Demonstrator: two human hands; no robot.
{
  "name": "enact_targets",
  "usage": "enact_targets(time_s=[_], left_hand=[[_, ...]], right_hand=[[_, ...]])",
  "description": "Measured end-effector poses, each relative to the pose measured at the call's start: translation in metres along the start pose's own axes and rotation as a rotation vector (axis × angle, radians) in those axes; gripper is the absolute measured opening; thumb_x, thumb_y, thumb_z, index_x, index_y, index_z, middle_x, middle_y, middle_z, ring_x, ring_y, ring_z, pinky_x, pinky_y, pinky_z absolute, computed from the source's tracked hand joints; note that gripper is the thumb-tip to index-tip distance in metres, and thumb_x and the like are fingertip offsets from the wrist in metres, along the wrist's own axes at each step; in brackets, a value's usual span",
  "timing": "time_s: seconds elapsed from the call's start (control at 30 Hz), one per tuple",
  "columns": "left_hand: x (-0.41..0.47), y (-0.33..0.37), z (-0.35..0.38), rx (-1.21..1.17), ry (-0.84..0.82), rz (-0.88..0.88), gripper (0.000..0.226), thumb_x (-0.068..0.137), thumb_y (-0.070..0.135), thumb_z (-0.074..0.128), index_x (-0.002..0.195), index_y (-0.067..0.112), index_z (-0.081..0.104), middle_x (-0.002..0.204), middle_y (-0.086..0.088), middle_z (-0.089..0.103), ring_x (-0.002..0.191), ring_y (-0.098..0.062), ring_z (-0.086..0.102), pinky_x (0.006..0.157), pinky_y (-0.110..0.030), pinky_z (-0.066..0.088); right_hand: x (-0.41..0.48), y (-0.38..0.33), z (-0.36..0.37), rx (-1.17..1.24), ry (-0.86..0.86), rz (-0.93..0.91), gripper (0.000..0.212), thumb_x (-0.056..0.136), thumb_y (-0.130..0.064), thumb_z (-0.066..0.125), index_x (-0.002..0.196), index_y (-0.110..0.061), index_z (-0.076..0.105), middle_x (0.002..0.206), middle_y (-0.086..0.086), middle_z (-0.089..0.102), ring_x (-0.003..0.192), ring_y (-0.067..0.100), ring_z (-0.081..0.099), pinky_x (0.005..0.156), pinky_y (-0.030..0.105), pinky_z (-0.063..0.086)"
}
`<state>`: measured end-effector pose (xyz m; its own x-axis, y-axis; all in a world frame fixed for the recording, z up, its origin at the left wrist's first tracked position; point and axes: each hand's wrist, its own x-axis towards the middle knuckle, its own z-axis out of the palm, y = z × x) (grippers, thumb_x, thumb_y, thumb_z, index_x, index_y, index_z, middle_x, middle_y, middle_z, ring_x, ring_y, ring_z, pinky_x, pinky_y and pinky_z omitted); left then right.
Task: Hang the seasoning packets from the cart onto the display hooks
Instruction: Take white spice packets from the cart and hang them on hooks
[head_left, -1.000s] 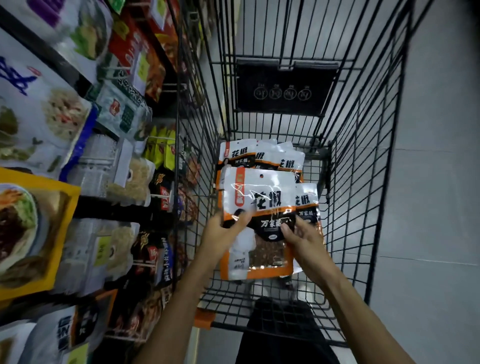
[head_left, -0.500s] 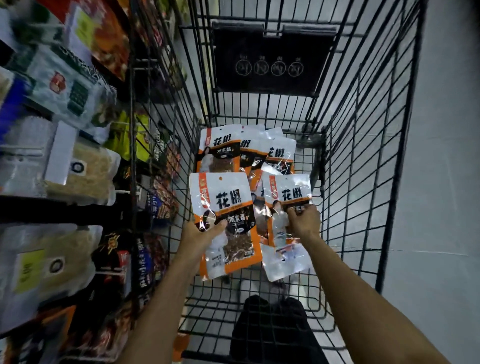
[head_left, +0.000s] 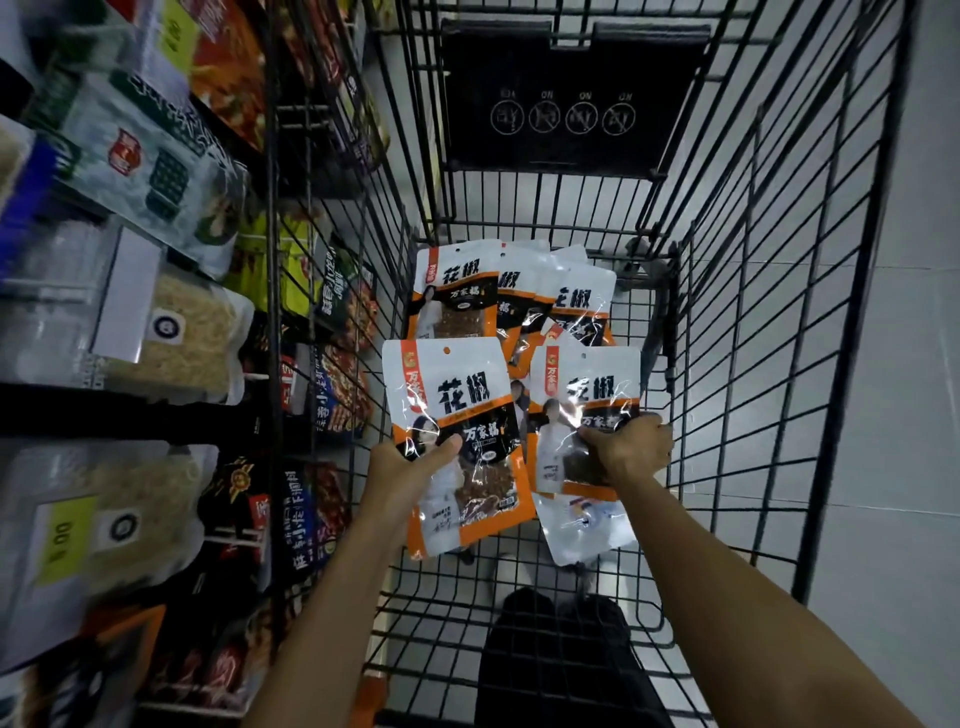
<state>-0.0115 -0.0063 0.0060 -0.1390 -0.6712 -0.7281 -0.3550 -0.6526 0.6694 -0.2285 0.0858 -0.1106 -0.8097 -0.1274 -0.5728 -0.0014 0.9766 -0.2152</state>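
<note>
**Each hand holds one packet above the cart**

Grip on the left hand (head_left: 410, 467): thumb lies across the front of a white-and-orange plastic seasoning packet (head_left: 457, 410), low on its left side. The fingers are behind it, hidden, so it's a pinch. The packet is upright with its print to camera. It has a hang hole at the top edge and a clear window at the bottom showing brown spice.

Grip on the right hand (head_left: 631, 449): fingers curl round the right edge of a second white-and-orange packet (head_left: 587, 384), about mid-height. It's also upright, print to camera. A plain white pouch (head_left: 587, 530) sticks out below it; cannot tell whether this hand holds it too.

The held packets sit side by side with their edges near each other. Both are over the basket of the black wire shopping cart (head_left: 779, 364), between its left wall and its middle.

Further in, a loose pile of matching packets (head_left: 452, 291) lies overlapped on the cart floor at the far end, against the left wall. A black plastic panel (head_left: 571, 104) with four round icons hangs on the cart's far wall.

Left of the cart are dark store shelves (head_left: 130, 405), blurred. They carry clear bags of pale dry goods (head_left: 192, 338) and dark and red snack bags. To the right is grey tiled floor (head_left: 909, 364).
</note>
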Motion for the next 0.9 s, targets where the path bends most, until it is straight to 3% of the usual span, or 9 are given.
enact_targets(time_s=[0.13,0.2,0.3,0.43,0.57,0.67,0.73,0.8,0.9], left_hand=[[-0.012,0.008,-0.003,-0.013,0.032,0.02,0.031,0.077,0.017,0.078,0.077,0.027,0.048,0.063,0.017,0.061,0.055,0.005,0.059,0.052,-0.024,0.049],[-0.022,0.015,-0.007,-0.012,0.036,0.036,0.026,0.077,0.015,0.078,0.095,0.02,0.06,0.088,0.0,0.07,0.08,-0.015,0.069,0.073,-0.04,0.057],[-0.047,0.032,-0.014,-0.022,0.045,0.065,0.049,0.077,0.012,0.077,0.122,0.008,0.057,0.113,-0.013,0.067,0.101,-0.03,0.066,0.092,-0.049,0.052],[-0.086,0.048,-0.029,-0.045,0.063,0.131,0.039,0.078,0.013,0.077,0.114,0.011,0.062,0.106,-0.011,0.071,0.094,-0.024,0.069,0.085,-0.041,0.056],[-0.14,0.058,-0.045,-0.117,0.115,0.23,0.029,0.073,0.018,0.079,0.099,0.02,0.067,0.092,-0.003,0.075,0.082,-0.017,0.073,0.062,-0.027,0.057],[-0.19,0.061,-0.055,-0.181,0.188,0.33,0.033,0.067,0.022,0.08,0.097,0.022,0.065,0.084,0.005,0.075,0.074,-0.008,0.072,0.055,-0.019,0.054],[-0.228,0.059,-0.064,-0.206,0.262,0.396,0.034,0.068,0.025,0.08,0.098,0.021,0.065,0.085,0.007,0.075,0.077,-0.008,0.071,0.056,-0.018,0.054],[-0.27,0.054,-0.072,-0.214,0.335,0.472,0.042,0.065,0.032,0.079,0.103,0.02,0.065,0.09,0.008,0.073,0.086,-0.009,0.07,0.062,-0.017,0.054],[-0.335,0.037,-0.085,-0.258,0.452,0.571,0.031,0.073,0.024,0.077,0.098,0.031,0.062,0.092,0.018,0.069,0.081,0.011,0.065,0.067,-0.008,0.05]], right_hand=[[-0.015,0.003,-0.005,0.252,-0.049,-0.013,0.057,0.067,-0.034,0.087,0.108,-0.001,0.065,0.111,0.019,0.067,0.105,0.035,0.062,0.091,0.047,0.051],[-0.026,0.007,-0.012,0.431,-0.109,-0.026,0.047,0.07,-0.02,0.086,0.107,-0.001,0.064,0.11,0.018,0.069,0.103,0.035,0.064,0.092,0.048,0.051],[-0.046,0.013,-0.027,0.563,-0.16,-0.079,0.038,0.075,-0.012,0.081,0.107,-0.003,0.062,0.108,0.018,0.069,0.101,0.034,0.064,0.093,0.048,0.051],[-0.074,0.017,-0.061,0.657,-0.157,-0.199,0.02,0.078,-0.01,0.078,0.094,-0.006,0.067,0.099,0.019,0.072,0.088,0.031,0.068,0.085,0.046,0.055],[-0.111,0.012,-0.114,0.749,-0.284,-0.333,0.012,0.079,-0.012,0.078,0.086,-0.008,0.07,0.091,0.019,0.072,0.087,0.034,0.07,0.083,0.052,0.056],[-0.147,0.007,-0.162,0.698,-0.37,-0.587,0.01,0.082,-0.021,0.075,0.084,-0.013,0.07,0.085,0.01,0.074,0.083,0.027,0.071,0.075,0.039,0.059],[-0.171,0.006,-0.191,0.676,-0.441,-0.737,0.011,0.084,-0.022,0.072,0.088,-0.012,0.07,0.084,0.005,0.074,0.082,0.024,0.072,0.069,0.03,0.058],[-0.195,0.005,-0.216,0.664,-0.522,-0.826,0.014,0.085,-0.023,0.072,0.09,-0.01,0.068,0.085,0.008,0.074,0.082,0.026,0.072,0.073,0.035,0.059],[-0.232,0.003,-0.243,0.665,-0.623,-0.949,0.018,0.083,-0.023,0.074,0.087,-0.007,0.068,0.074,0.001,0.074,0.073,0.016,0.072,0.061,0.024,0.057]])
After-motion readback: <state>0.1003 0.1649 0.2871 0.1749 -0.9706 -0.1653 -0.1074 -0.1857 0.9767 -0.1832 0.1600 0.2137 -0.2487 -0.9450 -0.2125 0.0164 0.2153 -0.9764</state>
